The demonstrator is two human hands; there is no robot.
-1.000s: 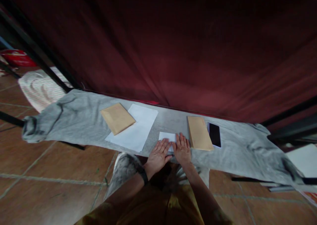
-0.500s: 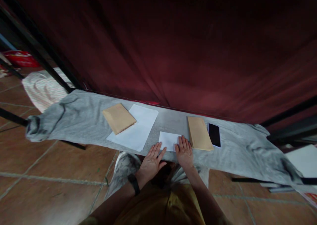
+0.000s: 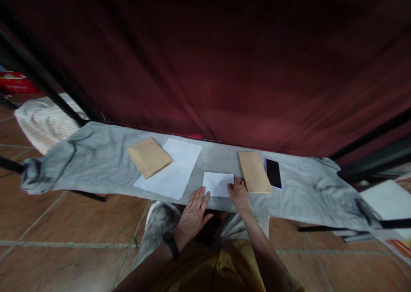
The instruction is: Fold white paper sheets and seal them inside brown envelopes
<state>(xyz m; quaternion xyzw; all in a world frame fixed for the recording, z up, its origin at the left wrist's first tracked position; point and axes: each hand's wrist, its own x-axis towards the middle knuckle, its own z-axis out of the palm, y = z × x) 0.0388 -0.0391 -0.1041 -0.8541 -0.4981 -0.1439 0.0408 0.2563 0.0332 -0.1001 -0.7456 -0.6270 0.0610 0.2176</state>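
A small rectangle of white paper [image 3: 218, 184], apparently folded, lies flat before me on the grey cloth. My left hand [image 3: 193, 215] is open, its outstretched fingertips resting by the paper's lower left corner. At the right edge of that paper my right hand [image 3: 238, 195] is closed, fingers curled and pressed together on the edge; the exact grip is partly hidden. Just right of this hand lies a stack of brown envelopes [image 3: 255, 172]. To the left, more brown envelopes [image 3: 150, 157] overlap larger white sheets [image 3: 181, 165].
A phone [image 3: 273, 173] with a dark screen lies right of the envelopes. The narrow bench is covered by grey cloth [image 3: 308, 189]. A dark red curtain [image 3: 208, 78] hangs along its far edge, with black metal bars [image 3: 64, 105] at the sides. Tiled floor [image 3: 80, 223] shows below.
My right hand has gone from lying flat on the paper to curled fingers at its right edge. My left hand stays spread by the lower left corner. The view has shifted slightly.
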